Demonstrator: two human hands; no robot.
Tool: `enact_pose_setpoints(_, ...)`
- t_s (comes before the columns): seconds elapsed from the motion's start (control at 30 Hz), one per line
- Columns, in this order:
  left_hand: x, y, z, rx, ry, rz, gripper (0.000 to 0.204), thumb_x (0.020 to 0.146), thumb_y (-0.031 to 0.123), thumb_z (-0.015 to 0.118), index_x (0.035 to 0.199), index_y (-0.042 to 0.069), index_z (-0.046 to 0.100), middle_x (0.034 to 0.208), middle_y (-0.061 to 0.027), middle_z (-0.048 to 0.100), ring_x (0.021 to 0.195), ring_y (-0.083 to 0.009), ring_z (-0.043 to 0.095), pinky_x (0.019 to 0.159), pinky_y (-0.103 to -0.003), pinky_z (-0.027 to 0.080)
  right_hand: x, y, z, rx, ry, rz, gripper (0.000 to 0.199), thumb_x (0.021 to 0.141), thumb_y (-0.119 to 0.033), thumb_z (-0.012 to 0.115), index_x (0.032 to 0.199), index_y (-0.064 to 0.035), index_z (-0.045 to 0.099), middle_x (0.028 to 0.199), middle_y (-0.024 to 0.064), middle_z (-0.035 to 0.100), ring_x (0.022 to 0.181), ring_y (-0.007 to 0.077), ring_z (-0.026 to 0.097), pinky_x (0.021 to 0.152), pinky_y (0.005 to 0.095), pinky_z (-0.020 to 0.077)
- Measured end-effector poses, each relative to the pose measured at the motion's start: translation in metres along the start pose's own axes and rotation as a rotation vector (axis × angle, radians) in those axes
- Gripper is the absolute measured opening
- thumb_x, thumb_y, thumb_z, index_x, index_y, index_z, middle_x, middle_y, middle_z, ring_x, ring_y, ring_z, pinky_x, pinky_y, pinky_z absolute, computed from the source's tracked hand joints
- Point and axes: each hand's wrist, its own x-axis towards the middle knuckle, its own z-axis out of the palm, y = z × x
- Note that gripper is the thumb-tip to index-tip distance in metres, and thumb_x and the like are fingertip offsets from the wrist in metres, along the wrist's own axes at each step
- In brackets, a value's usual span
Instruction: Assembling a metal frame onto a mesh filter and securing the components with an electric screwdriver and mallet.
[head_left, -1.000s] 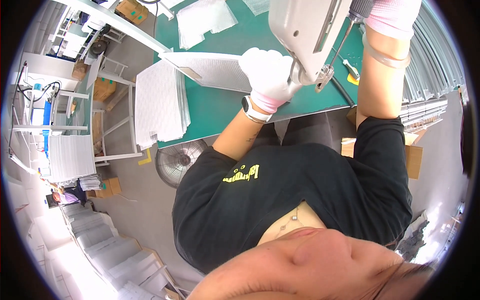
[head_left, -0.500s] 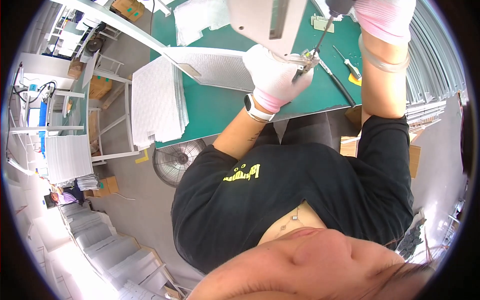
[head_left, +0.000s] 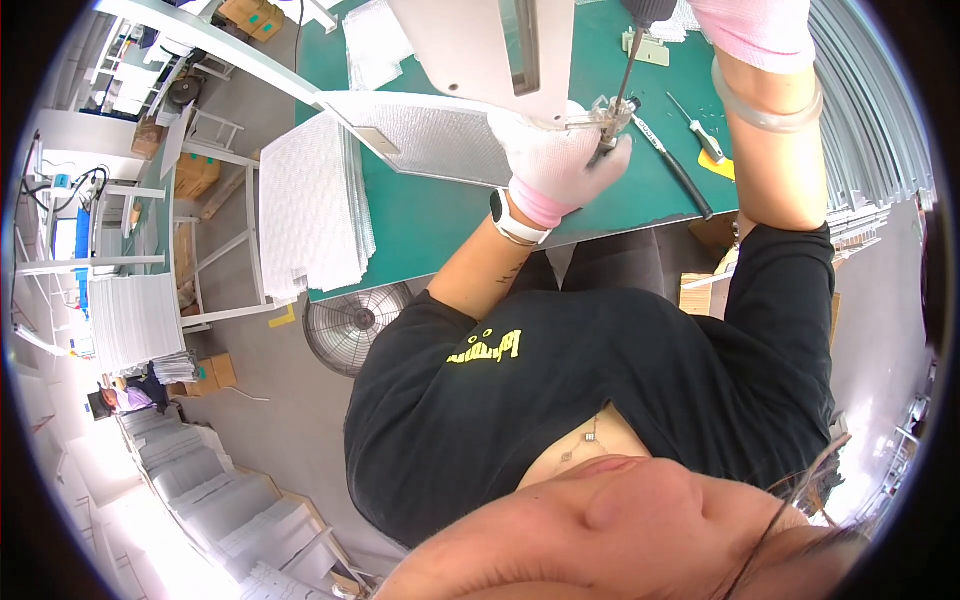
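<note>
My left hand, in a white glove with a pink cuff, is closed around a small metal-and-clear-plastic fitting beside the end of a white metal frame piece. Above the fitting is a dark power screwdriver, its long bit slanting down onto it. My right hand, gloved alike, is at the screwdriver by the top edge; its fingers are mostly cut off from view. A grey textured panel in a white frame lies left of my left hand.
On the green table lie a black-handled hammer, a hand screwdriver, a yellow piece and a pale green block. White sheets stack at the left. Grey strips stand right; a floor fan sits below.
The white frame piece has shifted left. The screwdriver and my right hand have moved slightly left too, with the bit still at the fitting. My left hand keeps its hold.
</note>
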Motion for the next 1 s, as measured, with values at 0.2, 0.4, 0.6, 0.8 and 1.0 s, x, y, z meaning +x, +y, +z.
enact_pose_setpoints(0.2,0.002,-0.003,-0.002,-0.103,0.153,0.120,0.020,0.076,0.021,0.079,0.095,0.015,0.077,0.064,0.0012,0.057,0.053,-0.0188,0.056,0.053,-0.035,0.046,-0.017,0.010,0.009,-0.219,-0.163,0.121,0.034,0.105,-0.041,0.059,0.100,-0.0072,0.063,0.079,0.0008,0.063,0.064,0.0082,0.058,0.060,0.0232,0.0455)
enact_pose_setpoints(0.4,-0.009,-0.010,0.007,-0.183,0.058,0.123,0.030,0.075,0.020,0.081,0.103,0.010,0.076,0.072,-0.0002,0.064,0.063,-0.0207,0.061,0.059,-0.034,0.048,-0.016,0.008,0.020,-0.052,-0.241,0.222,0.031,0.101,-0.025,0.064,0.120,-0.0020,0.056,0.079,0.0011,0.058,0.063,0.0075,0.052,0.060,0.0220,0.0435)
enact_pose_setpoints(0.6,-0.005,0.000,-0.002,-0.184,0.063,0.093,0.021,0.071,0.015,0.080,0.086,0.007,0.069,0.074,-0.0058,0.062,0.068,-0.0251,0.062,0.062,-0.039,0.046,-0.007,0.027,0.011,0.404,-0.494,0.136,0.037,0.097,-0.018,0.066,0.126,0.0017,0.054,0.076,0.0020,0.056,0.060,0.0077,0.051,0.058,0.0226,0.0423)
enact_pose_setpoints(0.8,-0.008,-0.003,-0.003,-0.143,-0.013,-0.025,0.021,0.071,0.017,0.081,0.084,0.005,0.071,0.070,-0.0064,0.064,0.064,-0.0249,0.064,0.062,-0.040,0.048,-0.023,0.016,0.021,0.339,-0.326,0.405,0.037,0.089,-0.012,0.072,0.121,0.0013,0.058,0.075,0.0036,0.056,0.059,0.0102,0.050,0.058,0.0237,0.0421)
enact_pose_setpoints(1.0,-0.011,0.001,-0.015,-0.235,-0.055,-0.060,0.023,0.074,0.019,0.081,0.088,0.003,0.072,0.078,-0.0089,0.067,0.072,-0.0279,0.065,0.070,-0.041,0.051,-0.032,0.049,-0.001,-0.062,-0.108,0.172,0.048,0.089,-0.013,0.074,0.132,0.0006,0.057,0.102,0.0041,0.065,0.088,0.0133,0.062,0.078,0.0256,0.0511)
